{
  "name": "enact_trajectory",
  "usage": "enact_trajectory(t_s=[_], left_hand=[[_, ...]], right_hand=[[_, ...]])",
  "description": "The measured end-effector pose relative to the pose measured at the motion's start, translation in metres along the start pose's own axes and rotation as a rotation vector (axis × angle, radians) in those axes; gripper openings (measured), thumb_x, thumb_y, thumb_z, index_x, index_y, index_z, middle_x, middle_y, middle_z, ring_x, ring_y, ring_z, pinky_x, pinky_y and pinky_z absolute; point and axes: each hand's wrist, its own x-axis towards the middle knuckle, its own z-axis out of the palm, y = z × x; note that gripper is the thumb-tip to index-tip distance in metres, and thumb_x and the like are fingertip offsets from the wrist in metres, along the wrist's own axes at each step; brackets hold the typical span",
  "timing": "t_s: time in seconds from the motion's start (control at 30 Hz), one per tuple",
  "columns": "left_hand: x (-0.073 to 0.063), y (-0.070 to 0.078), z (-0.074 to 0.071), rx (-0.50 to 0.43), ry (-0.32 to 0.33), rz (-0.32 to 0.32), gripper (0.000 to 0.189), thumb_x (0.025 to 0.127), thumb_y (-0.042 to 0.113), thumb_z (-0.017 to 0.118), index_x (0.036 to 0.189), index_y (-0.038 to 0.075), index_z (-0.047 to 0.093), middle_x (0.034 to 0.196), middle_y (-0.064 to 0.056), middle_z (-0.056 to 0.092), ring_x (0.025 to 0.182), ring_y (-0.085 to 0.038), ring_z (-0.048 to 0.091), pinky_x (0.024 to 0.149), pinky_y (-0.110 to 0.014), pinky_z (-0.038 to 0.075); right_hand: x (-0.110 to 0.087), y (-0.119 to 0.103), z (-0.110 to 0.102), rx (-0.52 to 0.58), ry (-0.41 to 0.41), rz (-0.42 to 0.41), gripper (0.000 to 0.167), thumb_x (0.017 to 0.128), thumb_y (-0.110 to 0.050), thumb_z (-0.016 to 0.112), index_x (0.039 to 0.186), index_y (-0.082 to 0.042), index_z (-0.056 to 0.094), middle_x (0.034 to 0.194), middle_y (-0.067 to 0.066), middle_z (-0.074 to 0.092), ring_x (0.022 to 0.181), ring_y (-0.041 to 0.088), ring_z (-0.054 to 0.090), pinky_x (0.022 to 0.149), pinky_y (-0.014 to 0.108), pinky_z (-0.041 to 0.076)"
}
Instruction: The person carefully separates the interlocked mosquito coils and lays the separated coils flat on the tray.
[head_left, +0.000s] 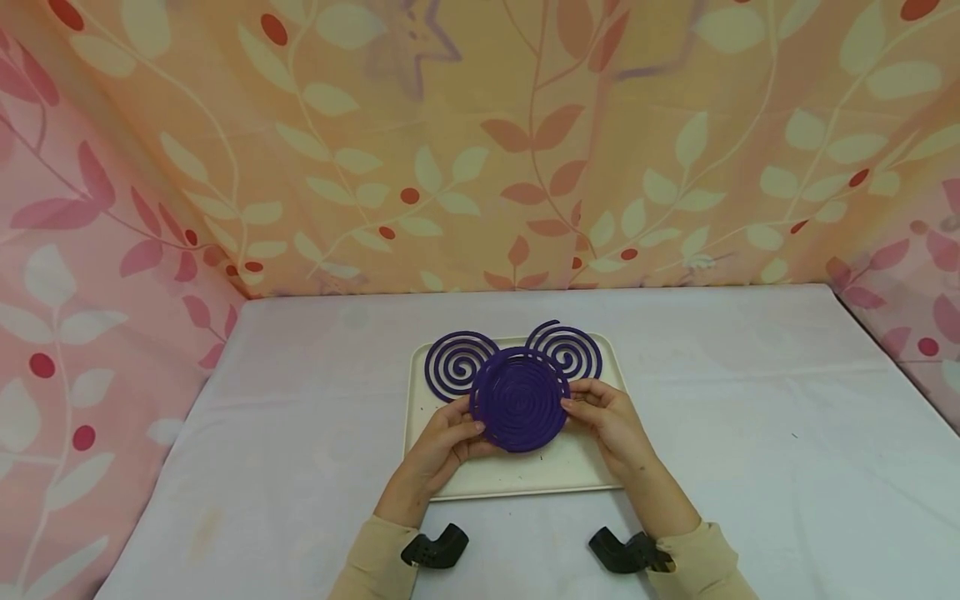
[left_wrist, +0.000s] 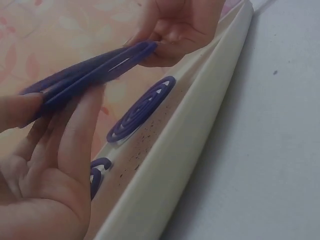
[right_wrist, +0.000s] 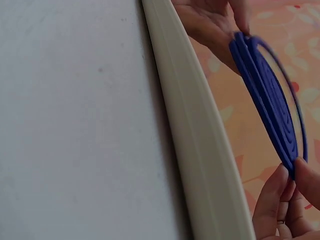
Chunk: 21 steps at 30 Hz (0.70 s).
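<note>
Both hands hold a stack of dark purple mosquito coils (head_left: 521,404) by its edges, raised over a cream tray (head_left: 517,479). My left hand (head_left: 450,437) pinches the left rim, thumb on the near face and fingers behind. At the opposite rim, my right hand (head_left: 611,425) pinches with thumb and fingertips. Seen edge-on in the right wrist view, the coil stack (right_wrist: 267,100) shows several layers, one fanned slightly apart. Two single coils rest at the tray's far side: a left coil (head_left: 461,369) and a right coil (head_left: 566,360) whose outer end sticks out.
Dark crumbs (left_wrist: 142,142) are scattered on the tray floor. A white cloth (head_left: 300,433) covers the table around the tray. Patterned curtains (head_left: 450,167) stand behind and at both sides. Black curved mounts (head_left: 442,547) sit at the wrists.
</note>
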Motion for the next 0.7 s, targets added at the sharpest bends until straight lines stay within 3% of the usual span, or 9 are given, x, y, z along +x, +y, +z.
enact_trajectory(t_s=[0.17,0.7], left_hand=[[0.0002,-0.0003,-0.0004,0.073,0.022,-0.004,0.055,0.088,-0.012,0.046,0.137,-0.02,0.024,0.117,-0.013,0.061,0.096,-0.019,0.065,0.085,-0.032,0.053],[0.002,-0.0033,0.0005,0.149,0.048,0.0,0.052,0.087,-0.013,0.048,0.134,-0.02,0.029,0.109,-0.008,0.064,0.094,-0.017,0.065,0.083,-0.034,0.054]], right_hand=[[0.0005,-0.0013,-0.0033,0.036,0.013,-0.002,0.025,0.084,0.014,0.058,0.087,-0.01,0.063,0.078,-0.001,0.061,0.072,0.008,0.06,0.068,0.021,0.054],[0.0008,-0.0001,-0.002,0.114,-0.064,0.048,0.025,0.084,0.017,0.051,0.089,-0.006,0.06,0.078,0.001,0.064,0.071,0.009,0.062,0.067,0.021,0.055]])
